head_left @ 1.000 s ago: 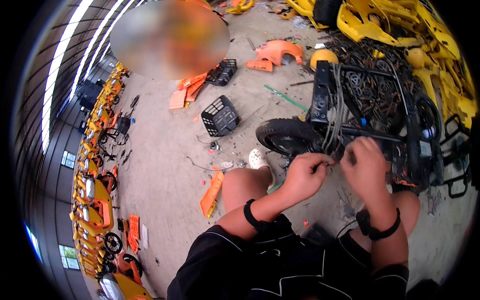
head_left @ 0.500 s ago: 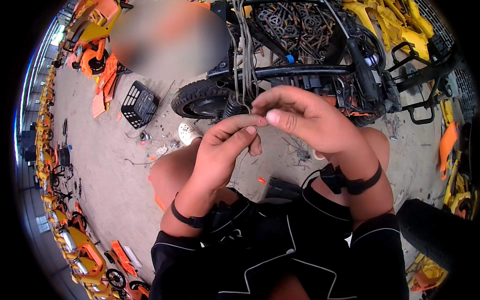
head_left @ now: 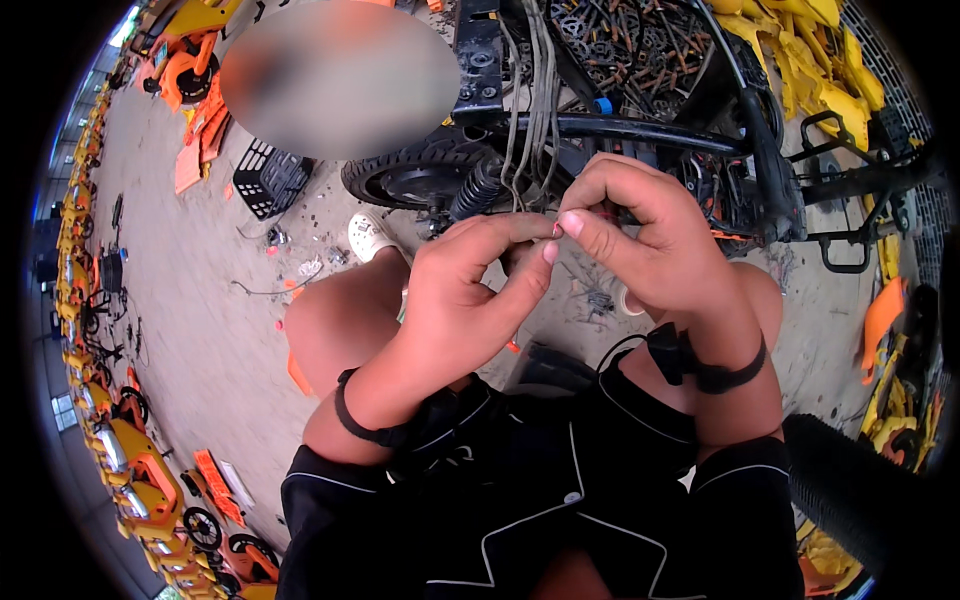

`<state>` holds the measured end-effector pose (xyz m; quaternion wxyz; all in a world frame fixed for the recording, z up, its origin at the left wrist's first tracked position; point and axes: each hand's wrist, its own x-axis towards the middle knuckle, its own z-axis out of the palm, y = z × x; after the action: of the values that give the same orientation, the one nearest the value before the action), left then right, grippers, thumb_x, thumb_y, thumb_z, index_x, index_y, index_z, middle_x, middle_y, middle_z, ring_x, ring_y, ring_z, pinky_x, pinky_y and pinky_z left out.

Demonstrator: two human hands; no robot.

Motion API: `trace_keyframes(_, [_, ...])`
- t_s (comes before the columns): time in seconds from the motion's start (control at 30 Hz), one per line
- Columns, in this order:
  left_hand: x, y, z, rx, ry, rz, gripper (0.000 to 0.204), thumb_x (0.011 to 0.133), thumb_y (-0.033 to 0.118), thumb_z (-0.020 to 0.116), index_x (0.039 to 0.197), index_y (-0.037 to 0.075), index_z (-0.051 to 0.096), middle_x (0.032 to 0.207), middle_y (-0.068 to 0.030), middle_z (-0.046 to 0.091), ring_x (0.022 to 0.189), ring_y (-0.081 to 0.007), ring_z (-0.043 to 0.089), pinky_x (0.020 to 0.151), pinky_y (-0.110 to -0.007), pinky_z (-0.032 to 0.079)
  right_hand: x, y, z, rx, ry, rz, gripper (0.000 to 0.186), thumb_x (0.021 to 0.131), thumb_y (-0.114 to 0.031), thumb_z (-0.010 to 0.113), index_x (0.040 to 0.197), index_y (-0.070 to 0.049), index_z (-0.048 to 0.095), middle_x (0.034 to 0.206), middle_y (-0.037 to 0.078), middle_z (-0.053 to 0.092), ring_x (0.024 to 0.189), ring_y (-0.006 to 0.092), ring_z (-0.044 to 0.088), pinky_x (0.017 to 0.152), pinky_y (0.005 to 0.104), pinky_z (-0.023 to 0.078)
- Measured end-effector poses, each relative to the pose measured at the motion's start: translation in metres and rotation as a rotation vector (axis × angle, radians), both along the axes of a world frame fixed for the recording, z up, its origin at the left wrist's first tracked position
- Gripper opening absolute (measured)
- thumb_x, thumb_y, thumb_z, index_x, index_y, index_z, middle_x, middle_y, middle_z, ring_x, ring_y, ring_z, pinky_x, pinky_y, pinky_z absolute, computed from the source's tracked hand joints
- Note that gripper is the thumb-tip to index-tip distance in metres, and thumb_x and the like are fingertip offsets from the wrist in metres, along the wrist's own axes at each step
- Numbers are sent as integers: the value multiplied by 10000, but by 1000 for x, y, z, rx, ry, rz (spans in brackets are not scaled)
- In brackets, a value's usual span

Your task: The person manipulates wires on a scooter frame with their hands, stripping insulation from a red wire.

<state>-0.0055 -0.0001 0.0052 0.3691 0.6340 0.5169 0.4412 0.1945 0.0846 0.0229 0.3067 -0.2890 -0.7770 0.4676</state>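
Observation:
My left hand (head_left: 465, 285) and my right hand (head_left: 655, 230) meet at their fingertips above my knees. The left thumb and index finger are pinched close together, and the right thumb and index finger pinch at the left index fingertip. A tiny red spot (head_left: 558, 232) shows there; whether it is a loose bit or a mark on the finger, I cannot tell. Just beyond the hands, grey cables (head_left: 535, 100) hang down in front of a black vehicle frame (head_left: 640, 128). A coil spring shock absorber (head_left: 478, 190) and a black tyre (head_left: 370, 178) are behind the left hand.
A black plastic basket (head_left: 270, 178) lies on the floor to the left. Metal parts (head_left: 640, 50) are heaped beyond the frame, with yellow panels (head_left: 830, 75) at the far right. Yellow and orange vehicles (head_left: 145, 480) line the left side. A dark ribbed object (head_left: 840, 490) stands at my right.
Both hands have shifted slightly right in the picture, and the left thumb has moved up toward the right fingertips. The view has also shifted a little.

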Motion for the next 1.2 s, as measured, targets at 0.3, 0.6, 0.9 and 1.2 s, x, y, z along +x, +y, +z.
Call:
trace_keyframes(0.3, [-3, 2, -12, -24, -177, 40, 146, 935, 51, 707, 1069, -6, 700, 892, -130, 713, 806, -225, 682, 734, -323, 538, -11, -8, 5, 165, -91, -36, 86, 922, -94, 694, 919, -14, 663, 803, 94, 618, 693, 231, 618, 607, 338, 483])
trace_keyframes(0.6, [-12, -2, -11, -129, -128, -35, 140, 983, 57, 656, 1105, 6, 702, 897, -130, 708, 790, -194, 664, 709, -308, 523, -7, -3, 14, 201, -151, -14, 118, 910, -123, 714, 918, -17, 662, 825, 114, 638, 727, 313, 636, 636, 387, 497])
trace_keyframes(0.9, [-8, -3, -12, -26, -68, 41, 140, 990, 37, 641, 1117, 10, 696, 896, -104, 690, 753, -183, 631, 694, -312, 513, -7, -6, 18, 228, -173, -74, 112, 903, -100, 717, 913, -6, 658, 786, 134, 625, 705, 318, 624, 626, 381, 489])
trace_keyframes(1.2, [-5, -4, -11, -183, -217, -75, 154, 1028, 82, 636, 1143, 2, 700, 849, -14, 649, 747, -77, 581, 649, -237, 470, -8, -5, 14, 62, -136, -116, 149, 912, -121, 741, 880, 7, 672, 732, 87, 603, 631, 178, 570, 565, 319, 444])
